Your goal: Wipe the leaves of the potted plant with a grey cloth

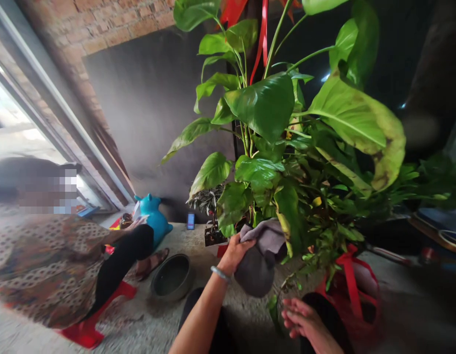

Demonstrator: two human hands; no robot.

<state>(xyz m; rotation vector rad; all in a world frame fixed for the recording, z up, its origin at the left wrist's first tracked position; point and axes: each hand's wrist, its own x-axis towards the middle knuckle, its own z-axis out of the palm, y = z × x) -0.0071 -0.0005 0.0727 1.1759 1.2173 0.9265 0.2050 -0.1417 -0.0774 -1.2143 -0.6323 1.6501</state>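
Looking down through the head view, I count two of my own hands in frame. My left hand, wearing one silver bangle, is closed on one grey cloth and bunches it against the rim of one dark round pot. That pot sits near centre frame, at 6 o'clock under the one big leafy plant it carries; I cannot tell whether it rests on the floor. My right hand lies at 4 o'clock from the pot, apart from it, with the fingers straight and side by side, holding nothing.

One dark bowl rests on the floor at 9 o'clock from the pot. At 10 o'clock stands one blue animal toy. One other person sits at far left on one red stool. One red wrapping shows at 3 o'clock. At 12 o'clock at least two red ribbons hang among the leaves.
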